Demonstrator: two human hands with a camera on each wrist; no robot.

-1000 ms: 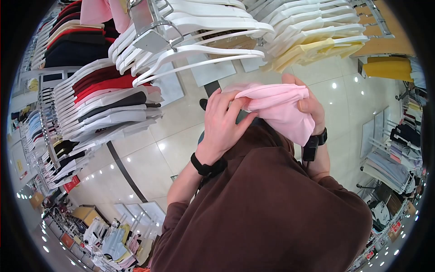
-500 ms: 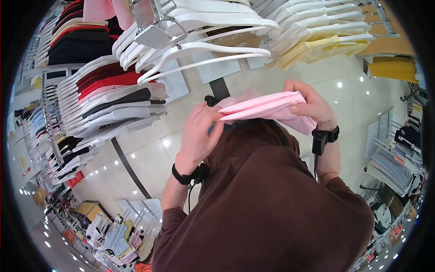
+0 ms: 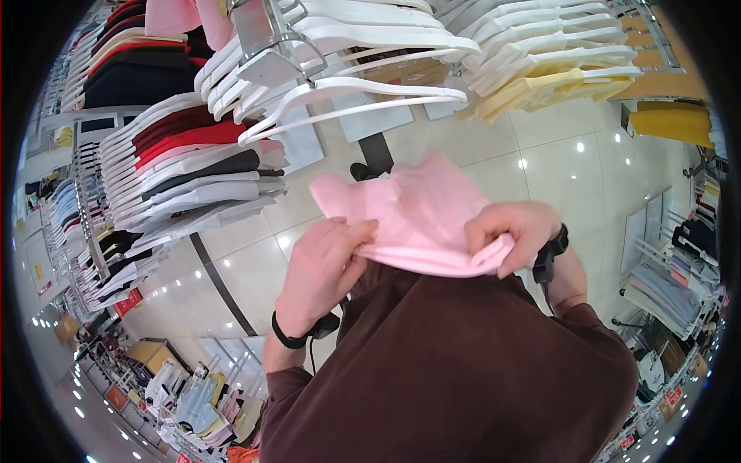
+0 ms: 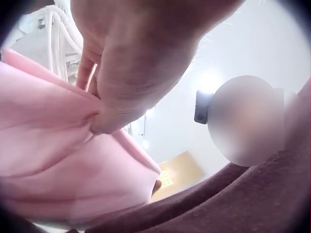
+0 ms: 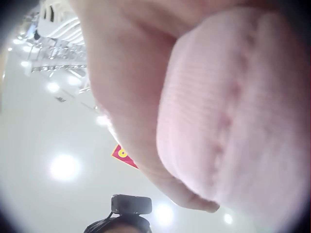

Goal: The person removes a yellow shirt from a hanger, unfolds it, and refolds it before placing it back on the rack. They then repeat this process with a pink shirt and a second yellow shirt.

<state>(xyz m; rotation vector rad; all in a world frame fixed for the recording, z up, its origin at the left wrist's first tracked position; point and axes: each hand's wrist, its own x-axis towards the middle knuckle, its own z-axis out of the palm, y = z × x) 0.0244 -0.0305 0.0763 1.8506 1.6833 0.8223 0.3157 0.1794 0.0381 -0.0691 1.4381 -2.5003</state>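
Observation:
A pink garment (image 3: 417,202) of soft cloth spreads between both hands in front of the person's brown shirt, its near edge rolled into a fold. At the left end of that edge, my left hand (image 3: 320,262) pinches the cloth between thumb and fingers. The left wrist view shows the thumb pressing into the pink garment (image 4: 53,126), which drapes down on both sides. My right hand (image 3: 519,231) grips a bunched part at the right end. Close up in the right wrist view, this pink garment (image 5: 228,111) shows fine ribbing and a stitched seam, with the right hand (image 5: 131,77) curled around it.
Bare white hangers (image 3: 355,89) hang from a metal rail arm (image 3: 266,50) ahead. Yellow garments (image 3: 532,89) hang to their right, and a rack of red, black and white clothes (image 3: 193,158) stands at the left. Pale tiles (image 3: 231,274) cover the floor.
The folded pink garment has opened out and now fans away from the body. Both hands have come lower and nearer the torso, with the left hand shifting left.

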